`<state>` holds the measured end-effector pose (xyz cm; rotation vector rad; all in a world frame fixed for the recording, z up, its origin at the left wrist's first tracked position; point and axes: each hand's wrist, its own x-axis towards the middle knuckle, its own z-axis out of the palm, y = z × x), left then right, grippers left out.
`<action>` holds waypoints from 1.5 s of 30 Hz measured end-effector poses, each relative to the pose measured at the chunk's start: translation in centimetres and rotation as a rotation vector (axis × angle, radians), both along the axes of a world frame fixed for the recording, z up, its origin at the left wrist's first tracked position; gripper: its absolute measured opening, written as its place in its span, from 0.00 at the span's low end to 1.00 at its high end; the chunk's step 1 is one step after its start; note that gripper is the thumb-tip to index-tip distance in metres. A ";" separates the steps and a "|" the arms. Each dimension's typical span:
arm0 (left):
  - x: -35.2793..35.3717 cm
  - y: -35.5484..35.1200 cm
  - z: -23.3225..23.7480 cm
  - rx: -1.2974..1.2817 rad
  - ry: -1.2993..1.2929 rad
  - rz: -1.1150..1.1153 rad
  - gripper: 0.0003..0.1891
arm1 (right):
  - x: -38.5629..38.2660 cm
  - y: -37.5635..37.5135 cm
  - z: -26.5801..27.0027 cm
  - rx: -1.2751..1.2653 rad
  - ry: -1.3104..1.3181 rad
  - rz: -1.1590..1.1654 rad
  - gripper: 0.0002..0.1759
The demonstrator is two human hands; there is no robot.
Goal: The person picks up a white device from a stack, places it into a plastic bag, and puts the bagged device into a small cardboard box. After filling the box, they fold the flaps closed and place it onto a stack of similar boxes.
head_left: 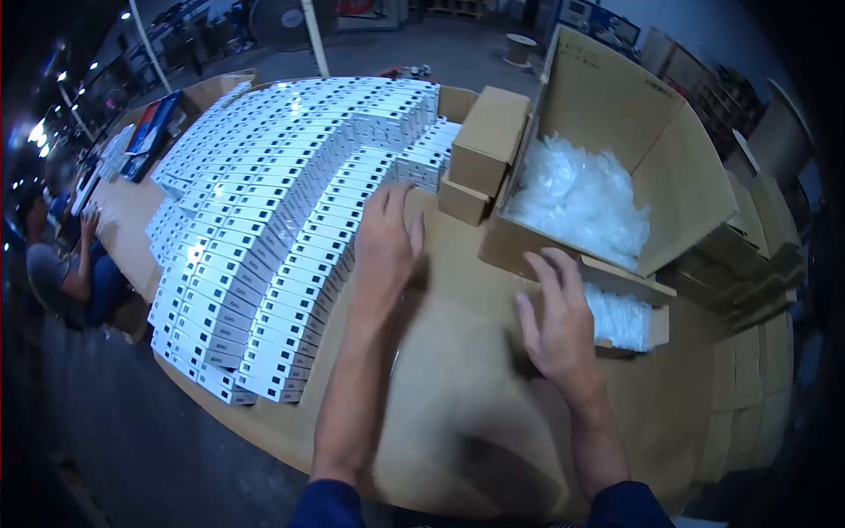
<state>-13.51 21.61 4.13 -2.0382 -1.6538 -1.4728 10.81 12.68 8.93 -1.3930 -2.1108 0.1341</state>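
Long rows of small white boxes point(290, 220) with dark square marks stand packed side by side on the left of the table. My left hand point(387, 231) is at the right edge of these rows, its fingers apart and nothing visible in it. My right hand point(560, 321) hovers with spread, curved fingers, holding nothing, in front of a large open carton point(607, 114). Clear plastic bags point(581, 198) lie heaped inside that carton. Just right of my right hand, a smaller open box point(660, 324) holds more clear plastic packets point(620, 319).
Two closed brown boxes point(489, 132) are stacked between the white rows and the large carton. Flattened or stacked cardboard point(748, 370) lies at the right. A person point(66, 264) sits at the table's far left. A cable spool point(520, 50) stands on the floor behind.
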 end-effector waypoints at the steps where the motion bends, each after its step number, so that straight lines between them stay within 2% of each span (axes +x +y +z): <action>1: -1.3 3.2 -0.3 0.029 -0.031 0.017 0.21 | -1.2 1.8 0.3 0.039 0.001 0.115 0.28; 5: -5.7 13.6 -0.9 0.206 0.118 -0.002 0.25 | -6.7 9.4 0.2 0.205 -0.115 0.255 0.28; 8: -6.9 16.4 -1.7 0.151 0.262 0.062 0.24 | -9.3 15.2 -0.5 0.270 -0.183 0.293 0.33; 11: -7.0 16.6 -1.7 0.180 0.297 0.119 0.24 | -10.8 16.6 -0.2 0.136 -0.378 0.053 0.40; 12: -6.9 16.2 -1.6 0.235 0.257 0.125 0.25 | -11.0 16.8 -0.5 0.126 -0.400 0.043 0.40; 15: -7.3 15.5 -1.7 0.158 0.305 0.169 0.22 | -11.2 16.8 -1.4 0.093 -0.475 0.011 0.43; 16: -7.4 15.3 -1.8 0.170 0.289 0.165 0.19 | -11.4 16.9 -1.6 0.081 -0.487 0.003 0.43; 19: -7.3 13.7 -1.2 0.271 0.297 0.195 0.20 | -11.9 16.9 -1.4 0.053 -0.525 -0.025 0.44; 21: -6.5 11.2 -0.9 0.226 0.171 0.147 0.21 | -12.0 16.6 -1.1 0.037 -0.557 -0.032 0.45; 24: -5.3 8.2 -0.5 0.231 0.010 0.081 0.19 | -11.3 16.6 -2.1 0.127 -0.298 0.020 0.44; 27: -3.6 4.3 0.0 0.251 -0.137 0.076 0.17 | -11.2 14.8 -0.3 0.111 0.057 0.141 0.42; 28: -3.0 3.0 0.1 0.254 -0.155 0.075 0.17 | -11.0 14.3 0.4 0.019 0.277 0.276 0.37; 29: -2.3 1.8 0.3 0.257 -0.176 0.064 0.17 | -10.7 13.6 1.2 -0.195 0.408 0.283 0.37; 31: 0.1 -1.6 1.6 0.356 -0.111 0.076 0.17 | -9.4 11.9 3.6 -0.708 0.843 0.473 0.36; 33: 3.2 -4.9 2.8 0.311 -0.105 0.027 0.21 | -7.7 11.3 2.5 -0.544 0.857 0.655 0.31; 34: 4.6 -5.9 3.1 0.301 -0.104 -0.035 0.23 | -6.1 10.5 2.9 -0.569 0.816 0.668 0.24; 35: 5.7 -6.9 3.4 0.288 -0.102 -0.089 0.26 | -4.3 10.4 2.3 -0.390 0.684 0.660 0.16; 37: 7.1 -7.8 4.0 0.252 -0.151 -0.268 0.24 | 0.2 7.8 4.2 -0.702 0.846 0.598 0.12; 39: 8.2 -7.7 4.0 0.199 -0.277 -0.410 0.19 | 4.7 6.5 4.7 -0.661 0.874 0.591 0.10; 41: 10.1 -5.8 6.5 0.073 -0.181 -0.424 0.09 | 8.8 5.8 6.0 -0.547 0.797 0.442 0.10; 43: 12.8 -2.4 8.2 -0.067 -0.141 -0.484 0.05 | 12.9 6.5 6.8 -0.314 0.463 0.134 0.12; 44: 13.8 0.1 8.4 -0.077 -0.045 -0.528 0.07 | 14.0 6.7 7.5 -0.154 0.300 -0.045 0.16; 45: 15.0 2.9 8.1 -0.085 0.051 -0.574 0.08 | 15.0 7.3 7.5 -0.036 0.260 -0.066 0.17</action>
